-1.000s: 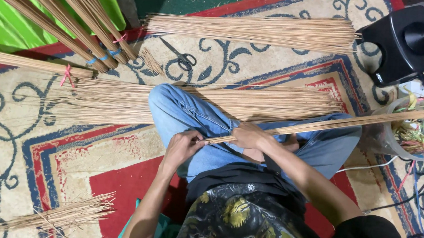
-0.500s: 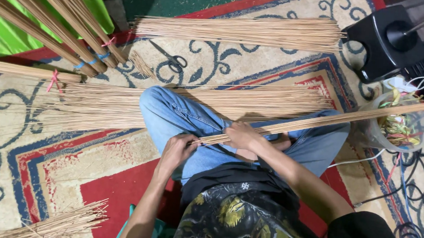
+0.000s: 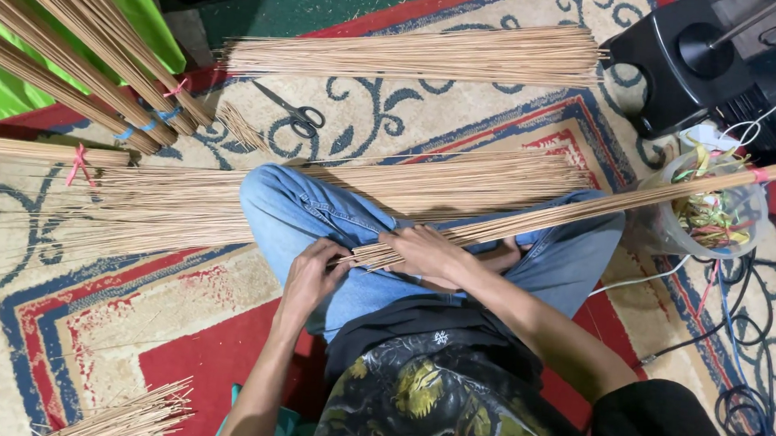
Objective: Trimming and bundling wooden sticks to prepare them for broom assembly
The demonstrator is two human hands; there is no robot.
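I sit cross-legged in blue jeans on a patterned carpet. My right hand (image 3: 426, 253) grips a long bundle of thin tan sticks (image 3: 607, 204) near its butt end; the bundle runs up and to the right, with a pink tie near its far end. My left hand (image 3: 314, 272) touches the bundle's cut end with its fingers curled on it. A wide loose layer of sticks (image 3: 179, 208) lies across the carpet beyond my knees.
Scissors (image 3: 293, 111) lie on the carpet near another loose stick pile (image 3: 417, 56). Tied bundles (image 3: 72, 50) lean over green cloth at top left. A clear tub of coloured ties (image 3: 711, 213), a black device (image 3: 681, 61) and cables sit at right. Sticks (image 3: 128, 418) lie at bottom left.
Both hands stay on the bundle's butt end, with small finger shifts. The view has drifted slightly; the bundle keeps its place.
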